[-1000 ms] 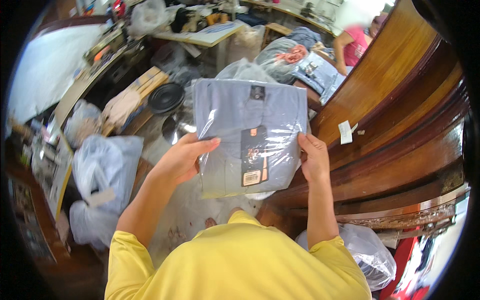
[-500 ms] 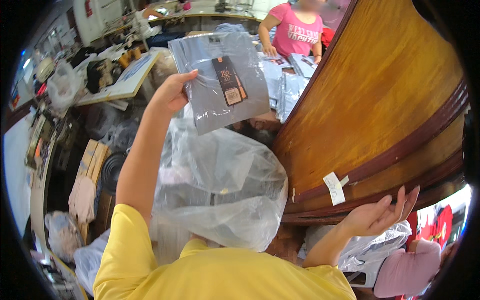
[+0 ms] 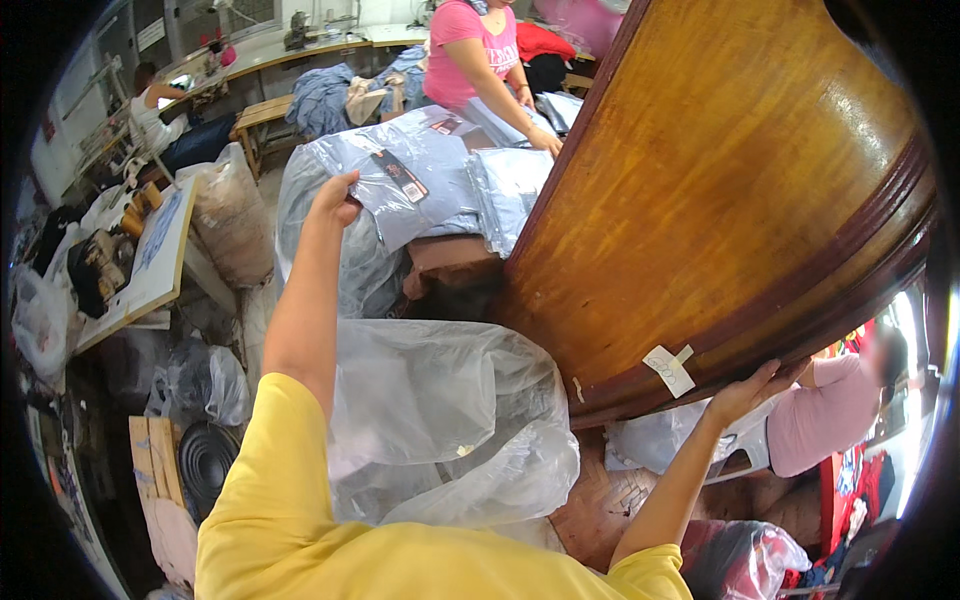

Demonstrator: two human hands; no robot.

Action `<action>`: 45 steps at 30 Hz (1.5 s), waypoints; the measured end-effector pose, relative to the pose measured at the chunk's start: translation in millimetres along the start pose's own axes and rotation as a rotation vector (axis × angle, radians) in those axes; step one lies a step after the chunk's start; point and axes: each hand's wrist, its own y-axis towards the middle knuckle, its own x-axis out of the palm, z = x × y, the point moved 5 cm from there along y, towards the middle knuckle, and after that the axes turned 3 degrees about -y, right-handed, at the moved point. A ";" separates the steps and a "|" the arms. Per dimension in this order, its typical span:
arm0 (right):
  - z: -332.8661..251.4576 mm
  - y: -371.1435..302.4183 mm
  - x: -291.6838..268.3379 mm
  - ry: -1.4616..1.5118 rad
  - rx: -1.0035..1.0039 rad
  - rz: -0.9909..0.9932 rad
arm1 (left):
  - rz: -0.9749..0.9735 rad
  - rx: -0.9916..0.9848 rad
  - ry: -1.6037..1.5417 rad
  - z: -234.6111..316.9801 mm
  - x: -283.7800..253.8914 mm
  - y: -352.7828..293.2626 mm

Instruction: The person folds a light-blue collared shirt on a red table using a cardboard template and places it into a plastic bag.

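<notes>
We see our left hand [image 3: 335, 197] stretched toward eleven o'clock, its fingers closed on the edge of a bagged grey folded shirt [image 3: 415, 185] that rests on a heap of like packets. Our right hand [image 3: 748, 390], at four o'clock, has its fingers spread loosely against the rim of the large wooden surface [image 3: 720, 180]. A clear plastic bag [image 3: 440, 420] billows between our arms.

The left hand [image 3: 335, 195] shows only its back, fingers hidden behind the bagged folded shirt [image 3: 415, 190]. Fingertips of the right hand [image 3: 748, 392] vanish under the wooden tabletop's [image 3: 720, 180] edge. The pink-shirted person [image 3: 470, 50] is cropped at the top.
</notes>
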 end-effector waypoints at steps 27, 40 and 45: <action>2.7 -3.7 10.9 -0.183 -0.095 0.052 | 0.077 0.323 -0.468 -53.0 39.9 109.8; 0.3 -2.7 12.8 -0.169 -0.096 0.024 | -0.009 0.300 -0.498 -72.8 41.2 150.2; 4.3 -3.0 14.2 -0.140 -0.082 0.018 | 0.004 0.272 -0.446 -76.9 50.1 134.4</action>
